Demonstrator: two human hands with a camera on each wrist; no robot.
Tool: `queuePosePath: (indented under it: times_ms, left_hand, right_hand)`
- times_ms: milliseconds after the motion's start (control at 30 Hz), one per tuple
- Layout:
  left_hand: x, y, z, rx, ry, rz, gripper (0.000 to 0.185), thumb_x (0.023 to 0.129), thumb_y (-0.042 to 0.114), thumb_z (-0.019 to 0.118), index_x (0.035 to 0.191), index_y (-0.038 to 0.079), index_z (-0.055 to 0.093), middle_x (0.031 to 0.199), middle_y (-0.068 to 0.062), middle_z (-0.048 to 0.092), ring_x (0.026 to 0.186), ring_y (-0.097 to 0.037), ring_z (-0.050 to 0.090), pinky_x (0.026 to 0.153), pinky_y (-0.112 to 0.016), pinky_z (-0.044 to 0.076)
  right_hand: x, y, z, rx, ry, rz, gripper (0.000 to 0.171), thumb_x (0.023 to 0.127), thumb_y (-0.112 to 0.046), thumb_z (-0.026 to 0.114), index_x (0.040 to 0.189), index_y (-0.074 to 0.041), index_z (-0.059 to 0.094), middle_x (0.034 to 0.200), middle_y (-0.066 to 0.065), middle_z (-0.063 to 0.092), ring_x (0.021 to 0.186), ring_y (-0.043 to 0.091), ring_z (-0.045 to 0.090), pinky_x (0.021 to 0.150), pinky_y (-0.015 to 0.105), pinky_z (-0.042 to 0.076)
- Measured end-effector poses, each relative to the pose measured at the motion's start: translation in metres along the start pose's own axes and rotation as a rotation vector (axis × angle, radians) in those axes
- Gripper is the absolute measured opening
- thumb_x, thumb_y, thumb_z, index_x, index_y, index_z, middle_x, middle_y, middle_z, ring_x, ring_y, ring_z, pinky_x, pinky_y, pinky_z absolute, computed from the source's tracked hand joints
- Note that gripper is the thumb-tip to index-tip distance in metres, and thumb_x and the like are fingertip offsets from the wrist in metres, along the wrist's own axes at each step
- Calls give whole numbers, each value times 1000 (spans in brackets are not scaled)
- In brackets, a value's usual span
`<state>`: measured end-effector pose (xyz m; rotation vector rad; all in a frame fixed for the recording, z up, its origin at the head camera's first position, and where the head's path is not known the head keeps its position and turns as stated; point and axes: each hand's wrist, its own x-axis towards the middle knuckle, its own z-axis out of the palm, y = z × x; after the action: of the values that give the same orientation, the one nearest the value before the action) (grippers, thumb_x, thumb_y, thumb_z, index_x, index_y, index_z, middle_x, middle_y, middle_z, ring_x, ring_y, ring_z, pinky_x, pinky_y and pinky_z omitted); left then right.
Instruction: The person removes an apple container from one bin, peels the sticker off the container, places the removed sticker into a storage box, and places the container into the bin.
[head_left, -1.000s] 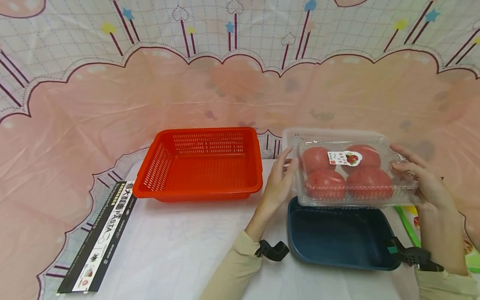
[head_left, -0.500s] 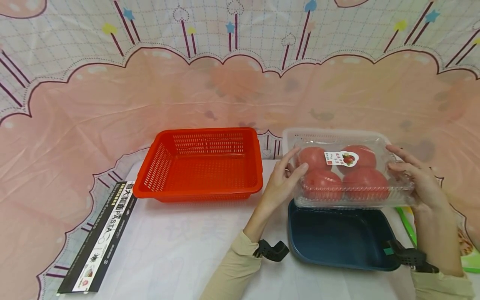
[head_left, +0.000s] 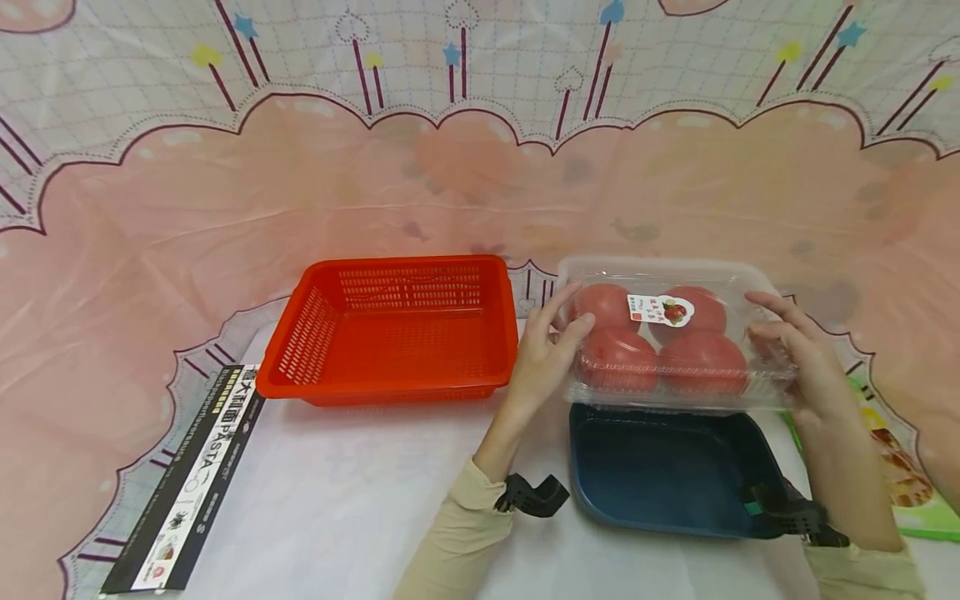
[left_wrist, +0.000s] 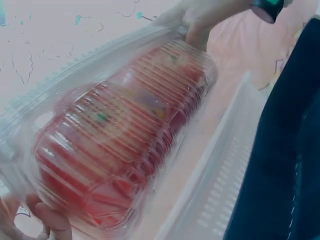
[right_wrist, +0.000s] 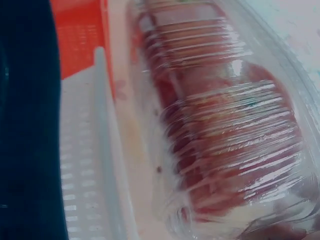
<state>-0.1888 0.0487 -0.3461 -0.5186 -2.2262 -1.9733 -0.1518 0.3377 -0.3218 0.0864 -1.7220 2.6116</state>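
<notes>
Between my two hands in the head view is a clear plastic box of several large red tomatoes. A white label is stuck on its top. My left hand grips the box's left end, thumb on top. On the right end my right hand holds it, fingers on the upper edge. The box is above the white basket and covers most of it. Both wrist views show the ribbed box from below, raised over the basket. In the right wrist view my right hand is mostly cut off.
A dark blue basin lies nearer me. Left of the box sits a red slotted basket. A long black and white pasta box lies at far left. Behind my right forearm is a green packet.
The tomato box has moved left, with both hands. My left thumb and fingers have come onto its left end, where they were beside it a second ago.
</notes>
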Motion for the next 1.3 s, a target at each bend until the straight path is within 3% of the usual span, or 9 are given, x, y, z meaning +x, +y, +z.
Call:
queuePosePath:
  times_ms: [67,200,300,433,567,767,900,1300]
  left_hand:
    - [1,1,-4,20,-3,0,46,94,34,55,140,29,51,98,-6,46,84,-15,45,63,-22,44]
    - [4,4,-14,71,-17,3,46,94,37,54,140,31,50,105,-8,48,89,-18,45,66,-24,45]
    - [3,5,-22,107,-25,-3,47,94,38,54,141,33,49,101,-8,47,93,-18,44,68,-26,45]
    - [0,8,-34,150,-48,-14,47,94,39,53,141,35,48,95,-6,43,88,-21,45,62,-26,42]
    - [-5,11,-49,210,-82,-35,46,95,40,53,141,38,46,92,-6,41,80,-23,44,57,-26,39]
    - [-17,16,-73,328,-152,-103,46,94,42,55,139,47,43,93,-7,43,86,-22,44,56,-28,40]
    - [-26,20,-87,386,-186,-145,47,94,41,56,139,46,44,94,-9,43,87,-23,44,57,-29,39]
    - [-47,30,-122,427,-243,-219,48,94,39,58,139,46,43,101,-10,44,89,-25,46,60,-30,45]
  right_hand:
    - [0,4,5,-44,37,-18,33,97,-2,46,117,-20,67,90,-6,55,67,7,54,58,19,46]
    - [-3,8,16,-153,87,-45,29,97,-8,49,116,-24,64,94,-7,48,71,6,48,59,18,41]
    - [-4,11,25,-219,97,-70,26,98,-9,49,114,-25,62,82,-9,48,67,6,46,57,19,38]
    - [-6,14,34,-295,83,-110,25,98,-8,49,114,-24,60,62,-10,43,57,7,42,53,23,33]
    - [-8,19,41,-410,37,-138,26,99,-8,48,117,-25,56,64,-8,44,56,9,40,51,27,30]
    - [-13,29,51,-655,-51,-181,29,101,-11,46,124,-27,50,70,-2,42,57,15,40,49,29,35]
    - [-15,34,60,-740,-108,-190,30,101,-11,45,128,-24,47,69,-2,40,52,16,39,48,31,37]
    - [-28,45,89,-884,-205,-36,39,104,-20,40,140,-12,29,88,11,35,53,17,42,50,30,42]
